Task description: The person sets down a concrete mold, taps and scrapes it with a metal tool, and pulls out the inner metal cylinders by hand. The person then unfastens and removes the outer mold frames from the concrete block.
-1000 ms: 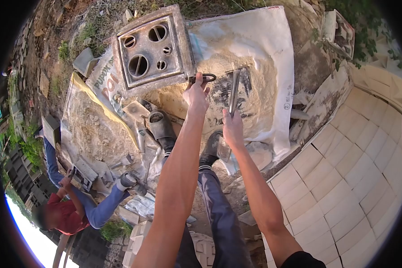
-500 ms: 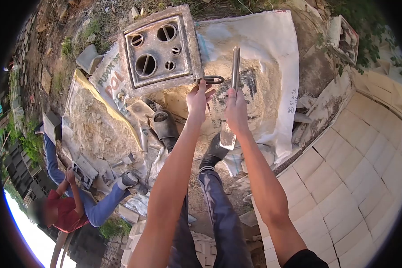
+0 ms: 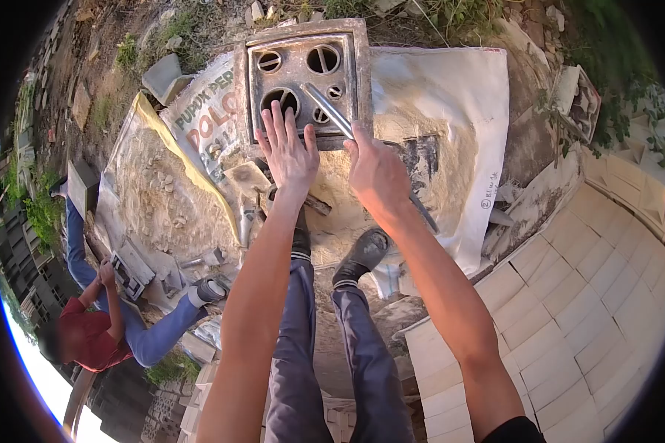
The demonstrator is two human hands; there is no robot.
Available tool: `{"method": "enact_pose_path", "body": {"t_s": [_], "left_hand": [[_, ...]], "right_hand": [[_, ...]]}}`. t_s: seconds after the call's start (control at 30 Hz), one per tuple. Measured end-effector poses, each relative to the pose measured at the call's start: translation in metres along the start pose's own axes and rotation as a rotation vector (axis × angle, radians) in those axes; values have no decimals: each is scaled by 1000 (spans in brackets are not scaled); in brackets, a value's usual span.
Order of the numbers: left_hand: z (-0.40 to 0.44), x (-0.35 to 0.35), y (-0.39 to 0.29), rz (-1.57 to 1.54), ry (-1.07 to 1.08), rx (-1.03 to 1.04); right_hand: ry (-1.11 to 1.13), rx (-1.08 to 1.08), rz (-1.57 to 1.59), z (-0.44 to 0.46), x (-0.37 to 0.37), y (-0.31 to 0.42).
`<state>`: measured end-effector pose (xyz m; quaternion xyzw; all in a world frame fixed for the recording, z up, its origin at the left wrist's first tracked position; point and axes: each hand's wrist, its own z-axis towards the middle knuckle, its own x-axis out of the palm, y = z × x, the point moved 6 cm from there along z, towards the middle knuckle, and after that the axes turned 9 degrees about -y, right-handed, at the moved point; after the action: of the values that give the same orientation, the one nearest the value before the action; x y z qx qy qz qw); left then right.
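Note:
A square, dust-caked metal mould [image 3: 362, 66] with round holes of different sizes, crossed by bars, stands in front of me. My left hand [image 3: 288, 151] is open, fingers spread, over its near edge; the fingertips reach the large near hole. I cannot tell how firmly it presses. My right hand [image 3: 377, 173] is closed round a long metal bar [image 3: 329, 111]. The bar's shiny round end slants over the mould's near right part. Its other end, dark and flat, shows beneath my right forearm.
Pale powder lies on a white sack [image 3: 488, 111] beneath the mould. A yellow-edged sack [image 3: 192, 170] with more powder is at left. Stacked cream blocks [image 3: 569, 295] fill the right side. At left, a person in a red shirt [image 3: 92, 332] handles a patterned block [image 3: 129, 277].
My left hand has let go of the loop handle at the mould's corner and opened over its near edge. My right hand has swung the bar from upright to slanting across the mould.

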<state>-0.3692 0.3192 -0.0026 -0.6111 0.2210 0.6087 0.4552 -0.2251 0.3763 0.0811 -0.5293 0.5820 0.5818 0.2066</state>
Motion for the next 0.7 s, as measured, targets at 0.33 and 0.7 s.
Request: {"method": "enact_pose_path", "body": {"t_s": [0.33, 0.7], "left_hand": [[3, -8, -2, -1, 91, -20], [6, -14, 3, -212, 123, -91]], "right_hand": [[113, 127, -71, 17, -8, 28], [-63, 49, 116, 14, -29, 36]]}}
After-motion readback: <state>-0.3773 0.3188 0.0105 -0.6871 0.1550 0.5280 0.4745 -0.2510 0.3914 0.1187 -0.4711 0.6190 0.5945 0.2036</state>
